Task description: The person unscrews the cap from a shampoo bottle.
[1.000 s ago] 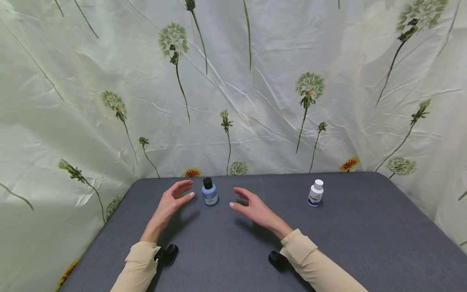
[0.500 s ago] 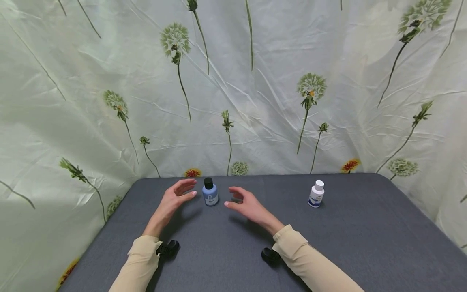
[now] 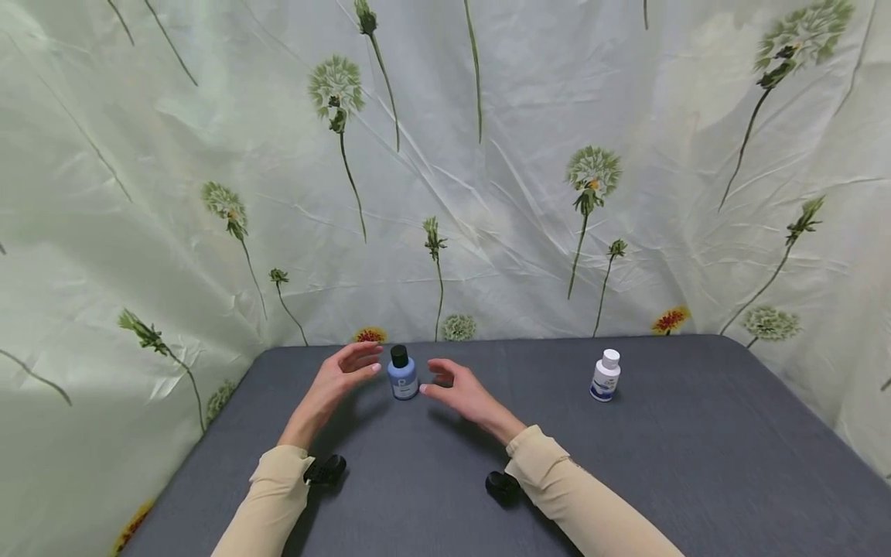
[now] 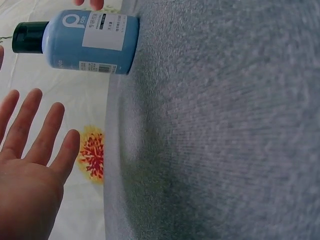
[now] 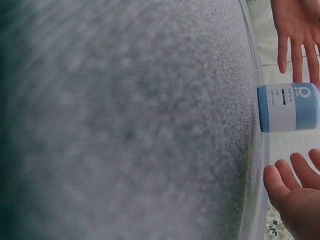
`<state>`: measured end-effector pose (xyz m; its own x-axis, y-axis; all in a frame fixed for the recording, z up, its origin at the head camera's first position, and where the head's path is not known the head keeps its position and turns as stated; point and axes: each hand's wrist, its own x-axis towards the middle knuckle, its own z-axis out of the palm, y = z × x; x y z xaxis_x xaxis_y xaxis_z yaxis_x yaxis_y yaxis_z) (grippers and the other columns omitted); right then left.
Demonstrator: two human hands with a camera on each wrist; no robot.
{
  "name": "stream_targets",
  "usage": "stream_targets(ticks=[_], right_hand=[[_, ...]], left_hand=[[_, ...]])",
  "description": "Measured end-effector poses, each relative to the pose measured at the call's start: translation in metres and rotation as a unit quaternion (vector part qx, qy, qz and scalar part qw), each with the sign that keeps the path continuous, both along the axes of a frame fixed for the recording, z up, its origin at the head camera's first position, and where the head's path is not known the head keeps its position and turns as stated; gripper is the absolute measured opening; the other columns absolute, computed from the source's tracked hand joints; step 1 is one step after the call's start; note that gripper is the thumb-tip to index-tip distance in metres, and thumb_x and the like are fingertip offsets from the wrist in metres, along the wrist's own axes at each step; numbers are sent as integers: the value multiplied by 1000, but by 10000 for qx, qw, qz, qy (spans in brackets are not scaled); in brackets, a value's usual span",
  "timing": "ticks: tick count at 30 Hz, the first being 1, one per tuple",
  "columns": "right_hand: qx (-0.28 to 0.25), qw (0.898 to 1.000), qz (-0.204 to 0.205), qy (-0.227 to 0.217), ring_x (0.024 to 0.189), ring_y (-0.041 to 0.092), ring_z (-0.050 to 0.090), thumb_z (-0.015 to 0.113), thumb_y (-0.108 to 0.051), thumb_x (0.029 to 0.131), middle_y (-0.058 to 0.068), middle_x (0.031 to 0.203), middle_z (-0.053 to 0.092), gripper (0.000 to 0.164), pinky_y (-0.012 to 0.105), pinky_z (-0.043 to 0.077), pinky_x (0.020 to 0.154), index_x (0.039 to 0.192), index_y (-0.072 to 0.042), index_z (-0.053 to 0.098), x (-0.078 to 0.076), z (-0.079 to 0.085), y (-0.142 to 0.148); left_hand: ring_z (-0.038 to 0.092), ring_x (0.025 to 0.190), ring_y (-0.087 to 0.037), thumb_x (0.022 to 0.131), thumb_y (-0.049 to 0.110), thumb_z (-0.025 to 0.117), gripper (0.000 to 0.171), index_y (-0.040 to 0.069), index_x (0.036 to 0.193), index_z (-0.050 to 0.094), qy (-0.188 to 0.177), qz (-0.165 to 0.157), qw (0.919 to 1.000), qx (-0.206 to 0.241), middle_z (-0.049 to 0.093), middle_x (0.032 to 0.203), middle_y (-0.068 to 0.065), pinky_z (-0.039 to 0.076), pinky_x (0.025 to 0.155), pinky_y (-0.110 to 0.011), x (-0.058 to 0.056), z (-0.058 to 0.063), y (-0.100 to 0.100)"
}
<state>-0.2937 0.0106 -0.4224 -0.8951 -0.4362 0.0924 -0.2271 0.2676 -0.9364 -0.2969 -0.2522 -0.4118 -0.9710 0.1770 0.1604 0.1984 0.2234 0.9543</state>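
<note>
A small blue bottle (image 3: 403, 379) with a black cap and a white label stands upright near the back of the table. My left hand (image 3: 343, 381) is just left of it, fingers extended and palm turned toward it. On the other side my right hand (image 3: 457, 394) is held with relaxed fingers, its thumb tip close to the bottle's lower right side. Both hands are empty. The left wrist view shows the bottle (image 4: 92, 42) with a gap from the left fingers (image 4: 52, 127). In the right wrist view the bottle (image 5: 289, 107) sits between the two hands.
A white pill bottle (image 3: 605, 376) with a white cap and blue-marked label stands upright farther right on the dark grey table (image 3: 668, 464). Behind the table hangs a pale curtain (image 3: 515, 232) printed with dandelions. Each wrist carries a black camera.
My right hand has moved left toward the blue bottle, and my left hand has shifted slightly right toward it. Both bottles stay in place; the head view has tilted a little.
</note>
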Motion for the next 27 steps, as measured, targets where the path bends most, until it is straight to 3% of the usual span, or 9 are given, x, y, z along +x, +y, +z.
stream_targets(ticks=[12,17,20,27], right_hand=[[-86,9999,-114,-54,129,35,49,67,-21,95,19,143,48,57,51,42,100,143,1,46,-7,-2,-9],[-163,9996,-131,-163,128,35,49,70,-21,93,19,142,49,59,50,42,100,142,0,47,-11,-1,-14],[-184,9996,-96,-192,128,36,49,71,-20,92,19,142,49,59,49,42,101,142,0,47,-13,1,-16],[-258,9995,-29,-157,126,37,50,71,-15,91,20,141,50,58,48,44,99,140,2,48,-13,-2,-23]], left_hand=[[42,135,-34,95,14,67,54,1,143,45,-168,-182,9995,174,50,142,-17,34,107,-52,-14,0,-1],[43,135,-31,91,26,73,57,8,141,50,-258,-287,9992,99,49,144,-16,32,108,-53,-17,3,-1],[43,135,-31,92,24,72,52,12,138,52,-271,-372,9989,35,50,143,-14,31,108,-54,-18,4,-1],[42,134,-36,93,13,69,54,2,142,48,-299,-553,9980,117,52,141,-14,30,107,-56,-20,3,3]])
